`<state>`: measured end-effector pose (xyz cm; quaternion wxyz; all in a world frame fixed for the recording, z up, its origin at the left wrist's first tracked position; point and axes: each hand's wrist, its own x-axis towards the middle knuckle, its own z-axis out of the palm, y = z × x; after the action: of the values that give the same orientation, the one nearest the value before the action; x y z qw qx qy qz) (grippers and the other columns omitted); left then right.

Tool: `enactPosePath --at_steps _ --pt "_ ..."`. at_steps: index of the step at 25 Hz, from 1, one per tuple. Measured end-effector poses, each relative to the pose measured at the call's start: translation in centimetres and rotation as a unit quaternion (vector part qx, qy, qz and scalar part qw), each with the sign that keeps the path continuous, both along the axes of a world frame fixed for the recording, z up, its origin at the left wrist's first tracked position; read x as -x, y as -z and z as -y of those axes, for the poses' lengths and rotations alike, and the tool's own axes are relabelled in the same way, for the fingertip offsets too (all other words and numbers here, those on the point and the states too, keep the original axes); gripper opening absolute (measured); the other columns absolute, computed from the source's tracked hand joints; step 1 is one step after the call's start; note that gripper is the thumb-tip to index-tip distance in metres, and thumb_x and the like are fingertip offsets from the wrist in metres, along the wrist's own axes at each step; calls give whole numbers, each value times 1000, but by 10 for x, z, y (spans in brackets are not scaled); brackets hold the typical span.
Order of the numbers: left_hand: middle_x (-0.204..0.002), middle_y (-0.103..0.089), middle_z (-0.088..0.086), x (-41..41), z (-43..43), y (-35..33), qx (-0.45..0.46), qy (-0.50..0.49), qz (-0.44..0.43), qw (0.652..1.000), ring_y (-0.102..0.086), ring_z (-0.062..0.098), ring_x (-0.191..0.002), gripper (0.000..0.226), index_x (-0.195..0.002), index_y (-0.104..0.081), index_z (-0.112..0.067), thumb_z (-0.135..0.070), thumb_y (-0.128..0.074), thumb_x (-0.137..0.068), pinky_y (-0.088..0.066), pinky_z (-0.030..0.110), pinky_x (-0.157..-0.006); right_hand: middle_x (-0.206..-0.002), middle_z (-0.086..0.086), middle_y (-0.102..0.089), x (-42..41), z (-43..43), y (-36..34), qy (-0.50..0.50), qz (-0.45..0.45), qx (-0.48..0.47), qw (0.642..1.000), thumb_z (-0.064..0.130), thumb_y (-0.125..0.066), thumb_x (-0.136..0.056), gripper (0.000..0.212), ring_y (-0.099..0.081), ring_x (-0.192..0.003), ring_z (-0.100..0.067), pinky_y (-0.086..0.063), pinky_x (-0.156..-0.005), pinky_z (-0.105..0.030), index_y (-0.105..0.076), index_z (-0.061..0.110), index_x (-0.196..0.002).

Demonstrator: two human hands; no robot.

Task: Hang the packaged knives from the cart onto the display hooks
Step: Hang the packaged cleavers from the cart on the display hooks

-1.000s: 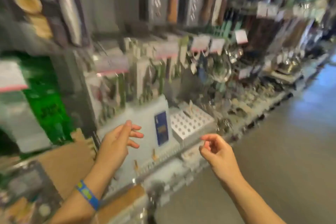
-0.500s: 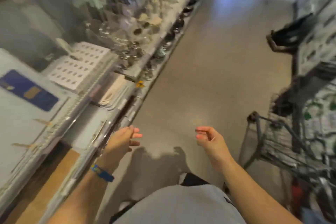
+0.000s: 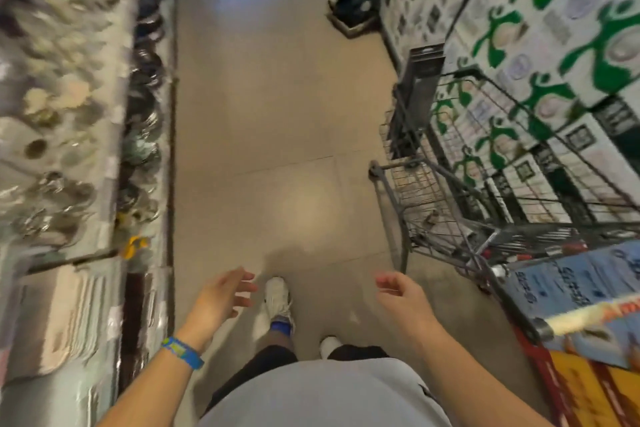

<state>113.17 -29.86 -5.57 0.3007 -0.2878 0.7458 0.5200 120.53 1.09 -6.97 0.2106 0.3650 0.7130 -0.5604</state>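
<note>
Grey wire is seen in the cart [image 3: 426, 198] at the right of the aisle, where a dark package [image 3: 420, 87] is stood upright at its far end. The left hand [image 3: 221, 298] and right hand [image 3: 403, 295] are held apart, fingers relaxed, nothing gripped.

Shelves [image 3: 69, 114] lined the left edge of the frame and stacked boxes [image 3: 554, 28] filled the upper right, the floor [image 3: 277, 114] between them. The cart [image 3: 446, 204] stood centre right, before the boxes. At bottom centre, a shoe [image 3: 277, 298] lay between the left hand [image 3: 221, 302] and right hand [image 3: 403, 298].
</note>
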Motion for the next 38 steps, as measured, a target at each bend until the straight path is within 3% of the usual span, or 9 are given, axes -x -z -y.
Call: enactPosePath --at_steps 5,10,18,23,29,31,33,35,38 --pt "-94 -74 11 99 -3 37 21 142 22 989 -60 17 -58 29 -102 -68 -7 -23 -44 -103 -36 23 -52 -83 2 -73 34 -5 5 144 6 -39 989 -4 -63 -88 26 -64 -64 -8 -47 -52 -15 -72 19 -92" --pt "-93 -76 5 198 -49 30 17 270 14 963 -65 14 -63 30 -101 -69 -14 -30 -44 -103 -41 26 -57 -105 4 -71 65 3 -2 189 12 -62 980 -2 -61 -93 29 -65 -98 -11 -47 -77 -18 -68 26 -98" --pt "-94 -75 1 264 -190 28 16 449 31 893 -65 14 -69 35 -102 -69 -16 -39 -42 -104 -42 26 -61 -97 -1 -70 81 -30 5 300 3 -37 953 -11 -65 -84 30 -64 -90 -16 -47 -68 -8 -69 15 -99" --pt "-98 -74 6 292 -287 25 38 490 32 870 -64 18 -71 35 -105 -68 -13 -36 -42 -104 -39 27 -61 -90 9 -72 111 -106 19 319 -31 -33 947 7 -78 -85 19 -66 -84 -9 -45 -68 -5 -71 23 -94" --pt "-103 -72 10 328 -380 13 73 520 28 850 -61 18 -72 35 -109 -66 -10 -32 -39 -106 -39 27 -61 -95 7 -74 132 -190 38 357 -50 -19 932 16 -77 -88 17 -69 -93 -14 -56 -85 -26 -70 30 -92" --pt "-102 -72 10 333 -399 13 72 532 27 843 -62 18 -73 35 -108 -66 -10 -32 -40 -105 -40 27 -61 -104 11 -69 134 -215 46 309 -3 -140 940 29 -76 -89 15 -64 -99 -11 -50 -80 -21 -68 35 -100" --pt "-98 -73 9 338 -414 16 73 544 31 835 -62 18 -70 34 -107 -66 -10 -32 -41 -105 -41 27 -60 -124 7 -60 137 -236 55 158 133 -261 943 41 -72 -91 36 -55 -117 -17 -48 -91 -27 -62 33 -125" --pt "-93 -73 7 343 -427 22 80 562 34 823 -62 16 -66 33 -105 -67 -11 -32 -42 -104 -40 26 -58 -132 -1 -59 139 -245 63 31 258 -257 931 41 -67 -95 47 -55 -123 -26 -49 -92 -37 -53 27 -137" --pt "-88 -75 3 353 -440 28 71 595 26 800 -64 11 -61 31 -99 -68 -15 -33 -44 -103 -41 24 -56 -120 -8 -68 147 -239 70 -33 312 -257 914 20 -52 -104 31 -66 -109 -31 -50 -76 -39 -55 20 -135"
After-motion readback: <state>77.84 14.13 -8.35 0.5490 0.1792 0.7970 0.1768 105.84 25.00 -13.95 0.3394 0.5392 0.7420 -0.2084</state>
